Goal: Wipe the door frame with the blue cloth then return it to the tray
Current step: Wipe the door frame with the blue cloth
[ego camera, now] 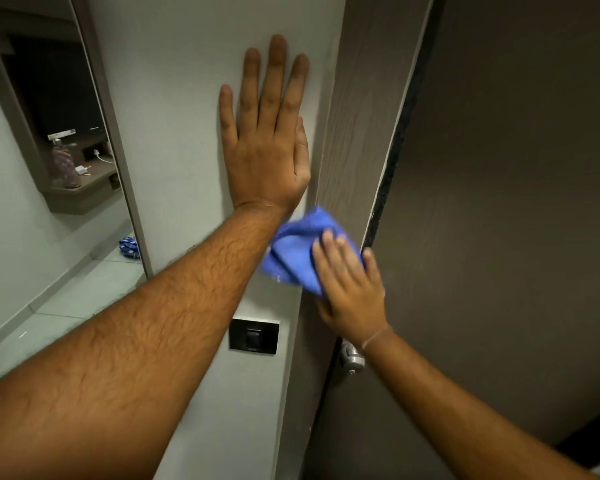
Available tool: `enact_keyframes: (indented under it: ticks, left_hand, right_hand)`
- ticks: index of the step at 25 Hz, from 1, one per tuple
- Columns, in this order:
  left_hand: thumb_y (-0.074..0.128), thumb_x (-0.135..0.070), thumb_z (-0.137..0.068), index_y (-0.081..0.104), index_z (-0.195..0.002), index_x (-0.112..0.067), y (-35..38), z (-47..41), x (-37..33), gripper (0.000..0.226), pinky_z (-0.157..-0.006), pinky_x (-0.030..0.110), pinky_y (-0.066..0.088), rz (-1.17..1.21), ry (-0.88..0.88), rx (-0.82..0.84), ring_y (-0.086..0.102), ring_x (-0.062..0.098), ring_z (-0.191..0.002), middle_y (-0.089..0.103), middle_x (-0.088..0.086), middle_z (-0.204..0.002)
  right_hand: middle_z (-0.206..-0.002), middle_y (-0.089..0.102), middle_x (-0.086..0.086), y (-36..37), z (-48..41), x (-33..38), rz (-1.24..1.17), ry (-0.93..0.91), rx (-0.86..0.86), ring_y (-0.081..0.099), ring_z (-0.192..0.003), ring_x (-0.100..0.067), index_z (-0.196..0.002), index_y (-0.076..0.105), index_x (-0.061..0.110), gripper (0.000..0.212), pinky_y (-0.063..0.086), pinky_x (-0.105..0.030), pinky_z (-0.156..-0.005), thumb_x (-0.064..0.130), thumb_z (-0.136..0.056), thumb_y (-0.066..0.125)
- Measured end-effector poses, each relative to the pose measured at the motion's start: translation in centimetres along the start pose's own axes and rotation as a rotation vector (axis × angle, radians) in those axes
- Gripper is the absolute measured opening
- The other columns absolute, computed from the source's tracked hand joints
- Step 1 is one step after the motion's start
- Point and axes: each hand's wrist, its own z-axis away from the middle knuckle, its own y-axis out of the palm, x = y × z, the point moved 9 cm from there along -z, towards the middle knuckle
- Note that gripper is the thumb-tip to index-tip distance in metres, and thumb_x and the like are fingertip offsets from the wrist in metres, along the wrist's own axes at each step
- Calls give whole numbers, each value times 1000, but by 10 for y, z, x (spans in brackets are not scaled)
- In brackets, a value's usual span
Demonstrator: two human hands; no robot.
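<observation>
The grey-brown wood-grain door frame (361, 116) runs top to bottom just right of centre. My right hand (352, 285) presses a bunched blue cloth (297, 251) flat against the frame at mid height, fingers spread over the cloth. My left hand (267, 140) lies flat on the white wall (174, 98) just left of the frame, fingers pointing up and holding nothing. The left forearm crosses over the cloth's left edge. No tray is in view.
The dark brown door (506, 202) stands to the right of the frame, its metal knob (352, 358) just below my right wrist. A black wall switch (253, 336) sits under my left forearm. A mirror (49, 168) at left reflects a shelf and tiled floor.
</observation>
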Motion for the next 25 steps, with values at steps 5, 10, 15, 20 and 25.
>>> enact_keyframes:
  ticks: [5, 10, 15, 20, 25]
  left_hand:
    - [30, -42, -115, 25, -170, -23, 6, -4, 0, 58, -131, 58, 21, -63, -2, 11, 28, 33, -163, 31, 7, -176]
    - [41, -23, -110, 21, -171, -22, -3, 2, 1, 64, -134, 59, 14, 87, -5, 28, 18, 32, -166, 22, 7, -179]
    - [36, -25, -113, 14, -173, -24, -2, 2, 0, 64, -134, 58, 11, 118, 14, 55, 10, 30, -167, 15, 5, -181]
    - [40, -24, -111, 16, -173, -24, -1, 2, 0, 66, -134, 60, 11, 157, 11, 76, 9, 28, -167, 14, 3, -181]
    - [40, -26, -109, 40, -164, -18, -27, 4, -13, 56, -132, 57, 17, 365, -148, -1, 25, 27, -164, 35, 3, -175]
  right_hand:
    - [-169, 35, -16, -79, -144, -59, -35, 141, -162, 28, -161, -29, -161, 37, 8, 70, 15, -52, -131, 22, -97, 61]
    - [-147, 62, -24, -137, -258, -110, -90, 188, -384, 56, -138, -44, -143, 61, 4, 53, 46, -51, -117, 17, -92, 60]
    - [-102, 74, -17, -169, -324, -152, -93, 375, -309, 70, -97, -34, -108, 74, 9, 29, 44, -35, -79, 19, -99, 49]
    - [-162, 40, -29, -180, -290, -161, -304, 391, -396, 43, -150, -44, -155, 41, -4, 61, 48, -39, -117, -8, -95, 50]
    - [-171, 29, -20, -171, -176, -174, -386, 495, -338, 28, -160, -33, -160, 34, 1, 82, 32, -39, -130, -18, -82, 48]
